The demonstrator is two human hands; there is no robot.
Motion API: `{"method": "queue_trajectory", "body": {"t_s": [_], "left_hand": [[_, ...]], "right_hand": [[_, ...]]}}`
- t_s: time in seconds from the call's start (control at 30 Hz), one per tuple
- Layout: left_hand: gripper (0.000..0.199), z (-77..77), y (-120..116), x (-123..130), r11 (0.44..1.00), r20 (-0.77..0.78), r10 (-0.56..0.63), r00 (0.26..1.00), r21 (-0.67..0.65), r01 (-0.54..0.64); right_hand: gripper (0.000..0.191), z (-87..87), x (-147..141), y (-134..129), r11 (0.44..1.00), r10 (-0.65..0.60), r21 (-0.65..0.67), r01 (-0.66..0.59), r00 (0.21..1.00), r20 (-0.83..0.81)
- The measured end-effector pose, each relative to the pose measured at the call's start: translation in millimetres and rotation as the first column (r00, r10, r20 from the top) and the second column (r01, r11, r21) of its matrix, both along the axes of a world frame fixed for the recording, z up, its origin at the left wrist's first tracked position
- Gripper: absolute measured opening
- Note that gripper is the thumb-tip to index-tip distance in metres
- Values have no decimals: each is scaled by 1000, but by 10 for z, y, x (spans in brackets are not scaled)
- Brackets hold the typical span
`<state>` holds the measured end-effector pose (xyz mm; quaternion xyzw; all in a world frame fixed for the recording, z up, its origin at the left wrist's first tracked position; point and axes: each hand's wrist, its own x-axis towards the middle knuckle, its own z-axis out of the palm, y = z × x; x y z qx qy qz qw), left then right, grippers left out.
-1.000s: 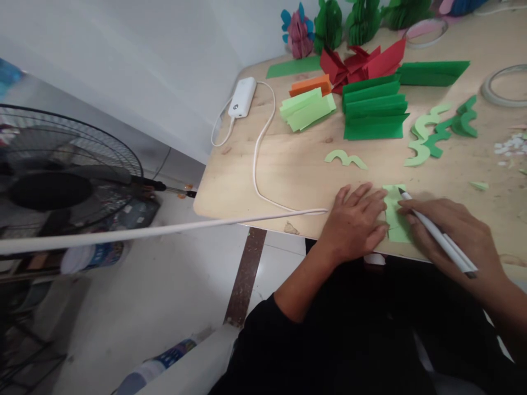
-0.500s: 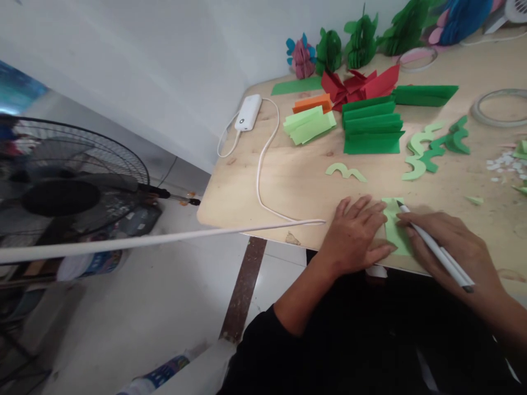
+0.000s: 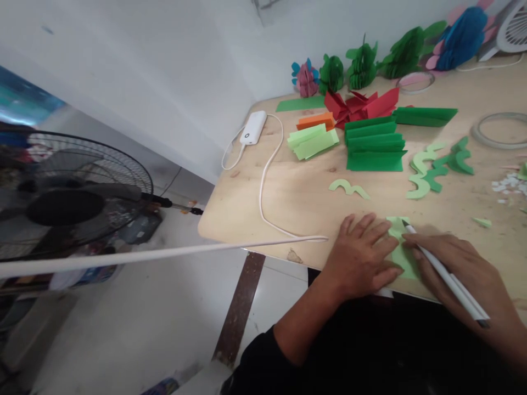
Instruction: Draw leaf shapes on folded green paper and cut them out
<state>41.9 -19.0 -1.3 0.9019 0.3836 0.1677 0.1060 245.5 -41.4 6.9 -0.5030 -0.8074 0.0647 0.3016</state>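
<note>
A light green piece of paper (image 3: 405, 262) lies at the table's front edge. My left hand (image 3: 361, 258) rests flat with spread fingers, its fingertips on the paper's left side. In my right hand (image 3: 467, 274) is a white pen (image 3: 450, 278), its dark tip at the paper's upper part. Beyond my left hand lies a wavy light green cutout (image 3: 349, 188). Farther right, a light green wavy strip (image 3: 419, 186) overlaps a darker green wavy strip (image 3: 434, 178).
Folded green paper (image 3: 374, 151), light green paper (image 3: 313, 144) and red paper (image 3: 366, 107) lie behind. Paper figures (image 3: 362, 66) line the wall. A white power bank (image 3: 253, 127) has a cable (image 3: 263, 186) crossing the table's left. A black fan (image 3: 74, 197) stands at left; tape rolls (image 3: 494, 144) lie right.
The view has tilted up, so the table and hands appear lower. My left hand still lies on the paper, and the pen tip stays near the paper's top.
</note>
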Motion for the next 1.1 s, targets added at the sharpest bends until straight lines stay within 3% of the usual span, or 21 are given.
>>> {"method": "queue_trajectory", "body": {"t_s": [0.43, 0.63, 0.8, 0.93, 1.1], "left_hand": [[46, 21, -15, -13, 1000, -24, -1, 1000, -25, 1], [45, 26, -11, -15, 1000, -24, -1, 1000, -24, 1], [42, 35, -8, -21, 999, -17, -2, 1000, -40, 2], [41, 44, -7, -24, 999, -13, -1, 1000, -38, 0], [40, 55, -9, -28, 999, -9, 2, 1000, -46, -2]], "right_hand": [[28, -12, -11, 13, 1000, -20, -13, 19, 998, -61], [25, 69, -10, 36, 997, -78, -26, 76, 994, -77], [28, 130, 9, 131, 963, -243, -152, 222, 960, -137], [29, 179, -42, 249, 912, -355, -303, 275, 899, -254], [36, 207, -102, 354, 855, -443, -415, 312, 855, -270]]}}
